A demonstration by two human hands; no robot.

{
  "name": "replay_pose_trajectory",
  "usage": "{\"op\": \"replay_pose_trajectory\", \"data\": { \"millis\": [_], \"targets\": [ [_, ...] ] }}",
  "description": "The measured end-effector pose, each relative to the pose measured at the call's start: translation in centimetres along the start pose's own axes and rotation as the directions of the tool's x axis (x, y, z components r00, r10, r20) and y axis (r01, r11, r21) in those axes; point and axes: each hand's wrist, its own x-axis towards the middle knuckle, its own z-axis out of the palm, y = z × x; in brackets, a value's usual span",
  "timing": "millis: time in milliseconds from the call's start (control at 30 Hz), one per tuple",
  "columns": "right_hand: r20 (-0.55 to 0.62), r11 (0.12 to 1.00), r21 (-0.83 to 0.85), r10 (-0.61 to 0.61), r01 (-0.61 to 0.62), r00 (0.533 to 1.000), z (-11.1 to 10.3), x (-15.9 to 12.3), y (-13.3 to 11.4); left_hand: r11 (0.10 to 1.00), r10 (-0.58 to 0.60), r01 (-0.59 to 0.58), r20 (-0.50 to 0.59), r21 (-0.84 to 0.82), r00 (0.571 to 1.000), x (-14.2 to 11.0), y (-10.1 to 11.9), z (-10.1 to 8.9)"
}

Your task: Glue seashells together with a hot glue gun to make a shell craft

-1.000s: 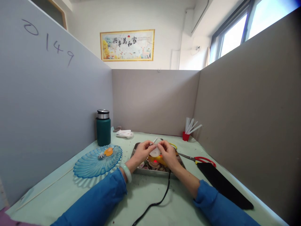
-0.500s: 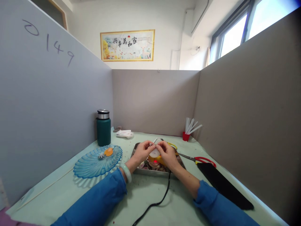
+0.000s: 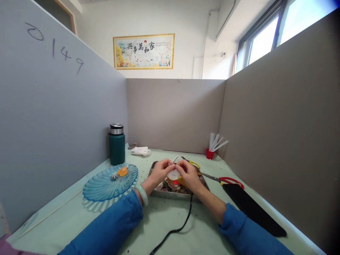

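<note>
My left hand (image 3: 162,170) and my right hand (image 3: 189,174) meet fingertip to fingertip above a metal tray (image 3: 170,194). Both are closed in a pinch on something small that the fingers mostly hide. Just under the fingertips shows a pale, round, translucent piece (image 3: 174,174); whether it is held or lies below, I cannot tell. In the tray, amid shell-like pieces (image 3: 172,187), lies a yellow glue gun (image 3: 181,181) with a red light, partly behind my right hand. A white stick (image 3: 175,158) pokes out beyond the fingers. The black cord (image 3: 181,227) runs toward me.
At left are a blue scalloped plate (image 3: 106,189) bearing an orange piece (image 3: 122,171) and a green bottle (image 3: 117,148). To the right lie red-handled scissors (image 3: 232,181), a black strip (image 3: 252,209), yellow-handled scissors (image 3: 195,164) and a red cup (image 3: 210,154) of white sticks. Grey partitions enclose three sides.
The fingertips have shifted slightly against each other, and the pale round piece sits a touch further left. Everything else is unchanged.
</note>
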Motion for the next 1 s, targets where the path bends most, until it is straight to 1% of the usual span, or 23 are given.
{"op": "replay_pose_trajectory", "data": {
  "millis": [167, 267, 300, 367, 433, 500, 533, 567, 600, 667, 733, 767, 867, 1000],
  "targets": [
    [-0.008, 0.999, 0.027, 0.022, -0.022, 1.0, 0.1, 0.1, 0.0, 1.0, -0.01, 0.01, -0.008, 0.001, 1.0, 0.2, -0.4, 0.2],
    [-0.056, 1.0, 0.026, 0.017, -0.015, 0.998, 0.1, 0.1, 0.2, 1.0, 0.006, -0.005, -0.01, 0.009, 1.0, 0.3, -0.9, 0.3],
    [-0.082, 1.0, 0.019, 0.021, -0.019, 0.996, 0.0, 0.1, 0.3, 1.0, 0.017, -0.016, -0.029, 0.024, 0.999, 0.4, -1.1, 0.2],
    [-0.14, 0.999, -0.008, 0.039, -0.041, 0.989, 0.0, 0.2, 0.4, 0.994, 0.064, -0.054, -0.113, 0.096, 0.992, 0.4, -1.2, 0.1],
    [-0.193, 0.997, -0.04, 0.054, -0.063, 0.98, -0.1, 0.2, 0.4, 0.973, 0.15, -0.103, -0.222, 0.208, 0.963, 0.3, -1.0, 0.0],
    [-0.226, 0.995, -0.068, 0.05, -0.067, 0.973, -0.2, 0.2, 0.2, 0.936, 0.247, -0.154, -0.279, 0.317, 0.928, 0.0, -0.5, -0.1],
    [-0.233, 0.995, -0.081, 0.042, -0.062, 0.972, -0.2, 0.2, 0.1, 0.914, 0.291, -0.18, -0.278, 0.365, 0.915, -0.3, -0.2, -0.1],
    [-0.235, 0.994, -0.095, 0.029, -0.053, 0.972, -0.2, 0.2, 0.0, 0.887, 0.33, -0.207, -0.252, 0.412, 0.91, -0.5, 0.1, 0.0],
    [-0.23, 0.993, -0.113, 0.012, -0.039, 0.973, -0.1, 0.2, -0.1, 0.86, 0.356, -0.236, -0.201, 0.453, 0.913, -0.8, 0.4, 0.1],
    [-0.211, 0.988, -0.156, -0.034, 0.0, 0.977, -0.1, 0.0, -0.2, 0.822, 0.361, -0.284, -0.067, 0.493, 0.93, -1.2, 0.8, 0.4],
    [-0.186, 0.981, -0.192, -0.072, 0.036, 0.98, 0.0, -0.1, -0.3, 0.819, 0.328, -0.284, 0.0, 0.498, 0.945, -1.3, 0.9, 0.6],
    [-0.176, 0.978, -0.204, -0.083, 0.046, 0.981, 0.0, -0.1, -0.3, 0.826, 0.311, -0.273, 0.004, 0.493, 0.95, -1.3, 0.9, 0.6],
    [-0.138, 0.972, -0.223, -0.112, 0.08, 0.984, 0.0, -0.1, -0.4, 0.856, 0.285, -0.242, -0.027, 0.457, 0.958, -1.1, 0.6, 0.5],
    [-0.046, 0.959, -0.234, -0.175, 0.16, 0.983, 0.0, -0.2, -0.7, 0.902, 0.244, -0.196, -0.08, 0.385, 0.966, -0.8, 0.3, 0.3]
  ]
}}
